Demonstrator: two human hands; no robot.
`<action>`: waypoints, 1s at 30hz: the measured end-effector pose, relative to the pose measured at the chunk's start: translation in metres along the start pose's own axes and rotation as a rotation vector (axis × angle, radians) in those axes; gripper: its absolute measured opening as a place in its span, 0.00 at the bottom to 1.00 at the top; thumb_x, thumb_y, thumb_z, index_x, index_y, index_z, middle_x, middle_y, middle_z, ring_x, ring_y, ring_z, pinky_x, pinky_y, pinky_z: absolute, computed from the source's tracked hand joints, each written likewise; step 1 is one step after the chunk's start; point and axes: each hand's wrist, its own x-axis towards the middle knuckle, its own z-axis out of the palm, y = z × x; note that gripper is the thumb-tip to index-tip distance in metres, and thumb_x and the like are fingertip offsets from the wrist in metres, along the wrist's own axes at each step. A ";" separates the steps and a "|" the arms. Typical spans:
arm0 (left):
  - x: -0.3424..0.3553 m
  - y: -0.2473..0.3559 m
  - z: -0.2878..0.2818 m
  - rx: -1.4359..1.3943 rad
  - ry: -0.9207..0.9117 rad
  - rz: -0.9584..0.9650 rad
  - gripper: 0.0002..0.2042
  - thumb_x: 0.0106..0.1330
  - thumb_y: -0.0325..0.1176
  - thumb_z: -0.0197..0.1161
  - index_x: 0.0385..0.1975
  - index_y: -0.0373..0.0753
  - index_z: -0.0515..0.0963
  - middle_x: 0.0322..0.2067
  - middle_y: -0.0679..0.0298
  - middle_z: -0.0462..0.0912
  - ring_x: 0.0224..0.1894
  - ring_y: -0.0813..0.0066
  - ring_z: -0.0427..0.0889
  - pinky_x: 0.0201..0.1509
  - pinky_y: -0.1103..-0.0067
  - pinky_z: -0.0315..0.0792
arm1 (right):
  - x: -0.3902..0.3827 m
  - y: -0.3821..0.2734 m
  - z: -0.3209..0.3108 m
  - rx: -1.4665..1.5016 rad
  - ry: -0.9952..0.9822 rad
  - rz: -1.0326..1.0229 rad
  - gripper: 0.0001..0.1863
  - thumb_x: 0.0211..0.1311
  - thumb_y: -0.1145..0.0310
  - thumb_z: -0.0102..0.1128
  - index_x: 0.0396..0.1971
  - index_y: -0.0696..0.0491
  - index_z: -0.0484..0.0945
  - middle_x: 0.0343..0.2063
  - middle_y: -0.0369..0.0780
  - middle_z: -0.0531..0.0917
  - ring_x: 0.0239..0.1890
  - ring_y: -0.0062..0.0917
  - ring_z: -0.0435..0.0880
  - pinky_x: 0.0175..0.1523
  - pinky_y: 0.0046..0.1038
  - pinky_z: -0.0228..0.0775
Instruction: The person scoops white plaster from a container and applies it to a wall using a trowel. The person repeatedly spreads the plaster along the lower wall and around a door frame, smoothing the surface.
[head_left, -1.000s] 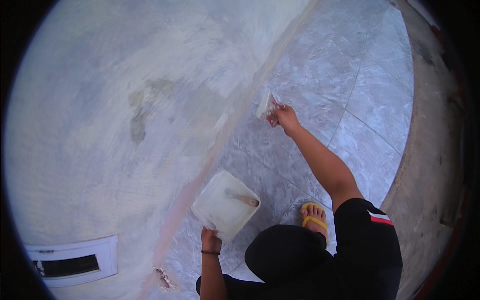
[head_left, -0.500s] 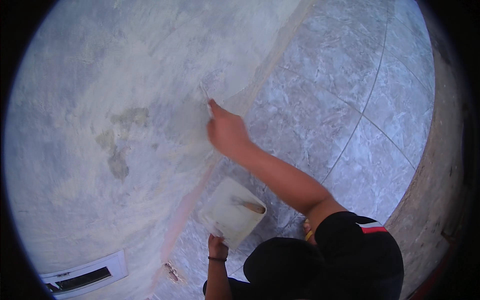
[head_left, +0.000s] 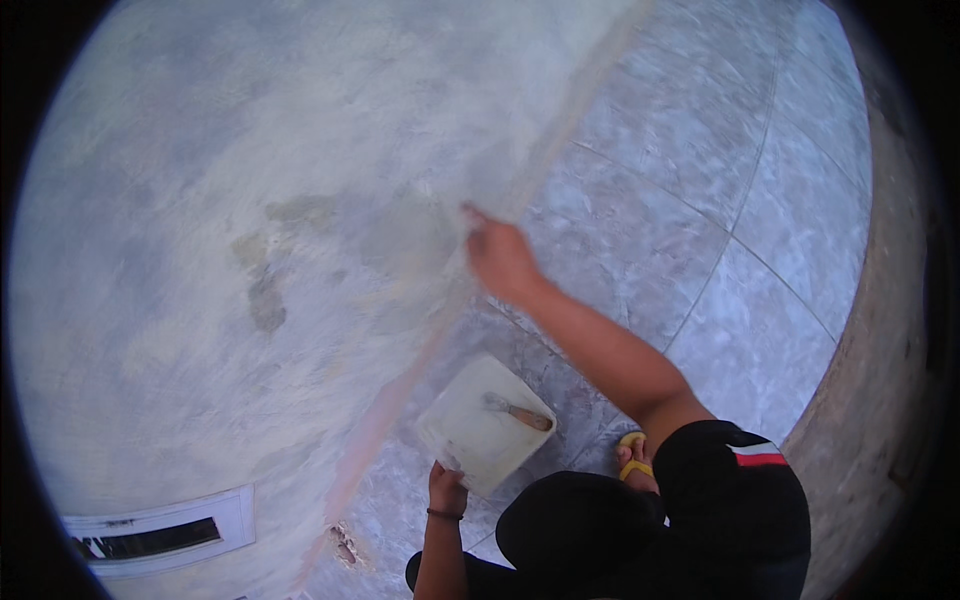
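My left hand (head_left: 447,490) grips the near edge of a square, pale, shallow tray (head_left: 470,440), fingers closed on its rim. Inside the tray lies a putty knife (head_left: 518,412) with a wooden handle and a grey blade. My right hand (head_left: 498,252) is at the lower part of the plastered wall (head_left: 180,400), close to where it meets the floor, its index finger stretched along a thin, pale scraper. The scraper is smeared by motion now and showed edge-on a moment before. Darker damp-looking patches (head_left: 268,300) mark the wall left of this hand.
Grey marbled floor tiles (head_left: 650,230) spread out on the right. A white-framed wall opening (head_left: 165,535) with a dark slot is at the lower left. A broken spot (head_left: 343,545) sits at the wall's base. My foot in a yellow sandal (head_left: 635,455) stands behind the tray.
My right hand has moved right and slightly down along the wall, toward the floor line. The whole view has shifted a little; the tray stays in my left hand.
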 end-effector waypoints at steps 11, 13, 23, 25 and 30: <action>-0.005 -0.009 -0.008 -0.055 0.028 0.017 0.34 0.49 0.24 0.52 0.64 0.30 0.62 0.58 0.54 0.74 0.61 0.56 0.74 0.66 0.64 0.68 | 0.015 -0.008 0.002 -0.119 0.241 -0.198 0.26 0.60 0.71 0.53 0.60 0.58 0.73 0.31 0.54 0.84 0.33 0.48 0.83 0.40 0.41 0.76; -0.006 -0.010 -0.011 -0.029 0.008 0.031 0.34 0.49 0.24 0.51 0.64 0.30 0.62 0.58 0.53 0.74 0.61 0.56 0.74 0.65 0.64 0.68 | 0.007 -0.012 0.004 -0.060 0.119 -0.110 0.27 0.59 0.71 0.53 0.61 0.60 0.72 0.30 0.54 0.84 0.31 0.48 0.83 0.39 0.43 0.75; -0.005 -0.018 -0.024 -0.024 0.016 0.034 0.32 0.50 0.23 0.50 0.62 0.29 0.64 0.56 0.53 0.75 0.59 0.56 0.75 0.64 0.64 0.70 | -0.064 -0.055 0.062 -0.095 -0.032 -0.143 0.29 0.59 0.75 0.51 0.63 0.60 0.67 0.46 0.58 0.81 0.44 0.47 0.84 0.47 0.42 0.78; -0.006 -0.020 -0.028 -0.010 -0.017 0.083 0.32 0.50 0.23 0.49 0.62 0.29 0.64 0.56 0.53 0.75 0.59 0.56 0.75 0.64 0.64 0.70 | -0.022 -0.010 0.024 -0.071 0.005 0.135 0.28 0.58 0.75 0.52 0.62 0.59 0.70 0.41 0.58 0.82 0.39 0.47 0.85 0.45 0.41 0.77; -0.006 -0.024 -0.028 -0.051 0.002 0.040 0.33 0.50 0.23 0.50 0.62 0.29 0.64 0.56 0.53 0.75 0.59 0.56 0.76 0.63 0.65 0.71 | 0.033 0.003 0.037 0.017 0.189 0.180 0.27 0.59 0.73 0.53 0.61 0.59 0.71 0.38 0.56 0.83 0.35 0.47 0.85 0.42 0.42 0.77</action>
